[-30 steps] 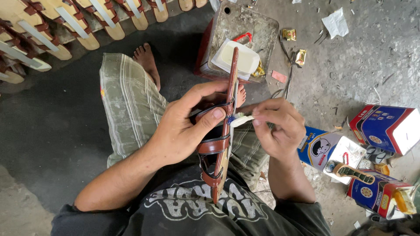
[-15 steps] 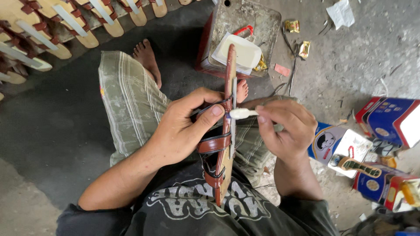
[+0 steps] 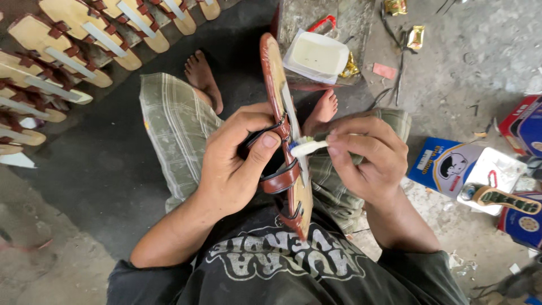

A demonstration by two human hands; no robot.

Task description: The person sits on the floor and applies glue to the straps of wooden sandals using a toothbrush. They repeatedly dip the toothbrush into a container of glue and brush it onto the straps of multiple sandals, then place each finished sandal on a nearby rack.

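My left hand [image 3: 234, 161] grips a brown strapped sandal [image 3: 285, 141] held on edge, toe pointing away, thumb pressed on the straps. My right hand [image 3: 367, 155] pinches a small brush with a white glue-coated tip [image 3: 305, 148], and that tip touches the sandal's insole beside the straps. I sit on the ground with bare feet showing beyond the sandal.
A white tub of pale glue [image 3: 316, 53] sits on a box ahead. Rows of tan sandals with brown straps [image 3: 73, 45] lie at upper left. Blue and red boxes [image 3: 451, 166], a white container [image 3: 497, 175] and scraps lie on the concrete at right.
The view has shifted closer. My right hand brought the brush tip leftward onto the sandal's insole, while my left hand kept its hold on the sandal.
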